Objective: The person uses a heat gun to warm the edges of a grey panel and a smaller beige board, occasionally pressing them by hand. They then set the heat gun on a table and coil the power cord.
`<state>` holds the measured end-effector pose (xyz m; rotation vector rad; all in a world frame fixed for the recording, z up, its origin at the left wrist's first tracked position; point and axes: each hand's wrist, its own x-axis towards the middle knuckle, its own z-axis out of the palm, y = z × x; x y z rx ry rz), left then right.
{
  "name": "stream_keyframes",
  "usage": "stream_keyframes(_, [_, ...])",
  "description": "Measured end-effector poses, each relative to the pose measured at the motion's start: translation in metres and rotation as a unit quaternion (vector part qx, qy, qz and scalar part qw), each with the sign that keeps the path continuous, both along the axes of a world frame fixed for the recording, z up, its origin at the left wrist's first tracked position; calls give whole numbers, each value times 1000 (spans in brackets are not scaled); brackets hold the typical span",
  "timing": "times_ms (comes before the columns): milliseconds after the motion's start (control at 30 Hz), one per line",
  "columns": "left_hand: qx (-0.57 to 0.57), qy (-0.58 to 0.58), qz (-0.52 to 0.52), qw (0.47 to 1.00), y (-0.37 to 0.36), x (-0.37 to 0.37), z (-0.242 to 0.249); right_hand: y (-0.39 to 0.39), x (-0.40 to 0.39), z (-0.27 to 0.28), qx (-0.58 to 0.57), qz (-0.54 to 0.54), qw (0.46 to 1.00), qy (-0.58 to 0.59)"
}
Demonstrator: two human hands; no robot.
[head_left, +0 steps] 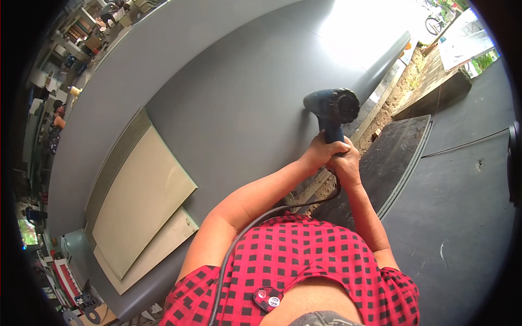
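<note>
Both hands grip a dark blue heat gun [330,106] by its handle. Its nozzle faces left and its round, vented rear is toward the right. My left hand [321,152] wraps the handle from the left, thumb across it. My right hand [347,161] closes round the lower handle from the right, against the left hand. A black cord [283,206] drops from the handle and curves over my left arm. Beyond the heat gun lies a broad dark grey sheet [239,103], with a bright glare at its far end.
Stacked beige panels [144,201] rest on the grey sheet at left. Dark boards [389,157] and a large dark slab [462,179] lie to the right. A sandy strip [408,84] runs between. Another person [57,122] is at far left among cluttered shelves.
</note>
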<state>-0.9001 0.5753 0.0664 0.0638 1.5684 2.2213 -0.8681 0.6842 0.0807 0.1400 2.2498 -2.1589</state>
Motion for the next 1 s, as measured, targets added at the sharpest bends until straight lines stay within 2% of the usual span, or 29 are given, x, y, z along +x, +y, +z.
stream_keyframes(167, [-13, -56, -77, 995, 21, -19, 13, 28, -12, -4, -7, -19, 1000, -20])
stream_keyframes(367, [-2, -13, -60, 998, 33, -28, 0, 39, -22, -11, 30, -23, 999, -11])
stream_keyframes(567, [10, -29, -76, 997, 31, -26, 0, 40, -20, -18, 41, -7, 999, -23])
stream_keyframes(900, [-5, -16, -23, 1000, 25, -36, 3, 36, -39, -7, 10, 24, 1000, -11])
stream_keyframes(1000, [-11, 5, 40, 999, 10, -51, 5, 22, -61, 0, 1, 65, 998, -8])
